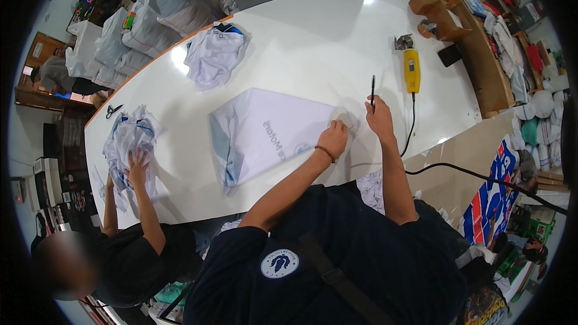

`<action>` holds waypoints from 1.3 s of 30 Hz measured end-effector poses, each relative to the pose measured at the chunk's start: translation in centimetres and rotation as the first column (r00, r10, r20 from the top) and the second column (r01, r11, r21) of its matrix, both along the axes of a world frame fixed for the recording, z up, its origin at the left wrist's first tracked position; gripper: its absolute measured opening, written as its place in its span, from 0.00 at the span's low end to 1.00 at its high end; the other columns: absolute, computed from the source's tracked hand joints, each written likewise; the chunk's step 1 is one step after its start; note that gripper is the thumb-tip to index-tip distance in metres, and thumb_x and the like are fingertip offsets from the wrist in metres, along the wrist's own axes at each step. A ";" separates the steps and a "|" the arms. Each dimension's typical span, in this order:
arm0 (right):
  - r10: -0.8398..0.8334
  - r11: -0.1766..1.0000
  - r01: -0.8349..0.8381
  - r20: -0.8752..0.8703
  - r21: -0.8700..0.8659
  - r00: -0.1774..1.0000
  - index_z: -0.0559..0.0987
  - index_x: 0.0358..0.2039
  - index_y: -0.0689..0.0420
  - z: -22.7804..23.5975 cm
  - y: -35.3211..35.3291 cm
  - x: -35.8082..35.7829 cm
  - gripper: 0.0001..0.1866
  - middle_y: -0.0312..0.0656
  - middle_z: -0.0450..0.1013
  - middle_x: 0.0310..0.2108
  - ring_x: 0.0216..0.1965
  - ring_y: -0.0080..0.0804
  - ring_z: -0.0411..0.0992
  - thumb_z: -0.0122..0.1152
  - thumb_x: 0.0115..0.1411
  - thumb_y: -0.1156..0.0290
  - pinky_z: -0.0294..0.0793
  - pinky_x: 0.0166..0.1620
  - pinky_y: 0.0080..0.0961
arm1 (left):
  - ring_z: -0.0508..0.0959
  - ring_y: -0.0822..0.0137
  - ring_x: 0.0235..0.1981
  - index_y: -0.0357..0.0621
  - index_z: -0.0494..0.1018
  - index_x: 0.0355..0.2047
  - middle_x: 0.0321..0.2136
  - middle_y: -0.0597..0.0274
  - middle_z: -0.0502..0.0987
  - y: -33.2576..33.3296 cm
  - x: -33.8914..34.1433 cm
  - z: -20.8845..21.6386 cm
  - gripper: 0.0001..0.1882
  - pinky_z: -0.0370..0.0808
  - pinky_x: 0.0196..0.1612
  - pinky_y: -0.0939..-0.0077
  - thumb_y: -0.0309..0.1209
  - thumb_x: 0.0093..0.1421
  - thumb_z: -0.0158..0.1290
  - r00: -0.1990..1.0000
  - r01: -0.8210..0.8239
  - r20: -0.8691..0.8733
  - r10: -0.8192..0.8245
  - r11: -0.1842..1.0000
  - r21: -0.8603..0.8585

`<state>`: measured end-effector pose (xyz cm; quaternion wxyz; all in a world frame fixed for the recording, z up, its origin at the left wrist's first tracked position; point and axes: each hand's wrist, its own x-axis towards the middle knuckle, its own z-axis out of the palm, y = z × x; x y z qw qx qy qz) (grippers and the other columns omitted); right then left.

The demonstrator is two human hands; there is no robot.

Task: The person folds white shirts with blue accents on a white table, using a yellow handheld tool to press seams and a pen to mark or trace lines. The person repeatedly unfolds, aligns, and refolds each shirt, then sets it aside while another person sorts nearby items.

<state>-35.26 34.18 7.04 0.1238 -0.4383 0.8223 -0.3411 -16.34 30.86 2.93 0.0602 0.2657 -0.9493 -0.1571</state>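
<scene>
Cloth [274, 111] is lying along the worktop's [313, 30] near edge, long axis stretching leftward from the nearer left hand [333, 138], whose bent fingers are touching its right end, pinch unclear, while the right hand [379, 115] is grasping a black pen [372, 87].

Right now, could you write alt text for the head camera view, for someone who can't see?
A person's left hand rests at the right end of flat white fabric on a white table, while the right hand holds a dark pen-like tool. A yellow corded tool lies farther right; at far left, a co-worker's hand is on crumpled fabric.
</scene>
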 end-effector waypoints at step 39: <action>-0.281 0.959 0.231 0.468 0.161 0.838 0.79 0.30 0.61 -3.0 -3.7 -20.6 0.15 0.37 0.74 0.24 0.22 0.28 0.72 0.70 0.46 0.64 0.72 0.28 0.26 | 0.75 0.45 0.47 0.37 0.74 0.47 0.43 0.46 0.77 -18.7 9.5 4.3 0.17 0.71 0.52 0.54 0.33 0.60 0.58 0.711 -0.520 -0.402 0.577 0.816 0.253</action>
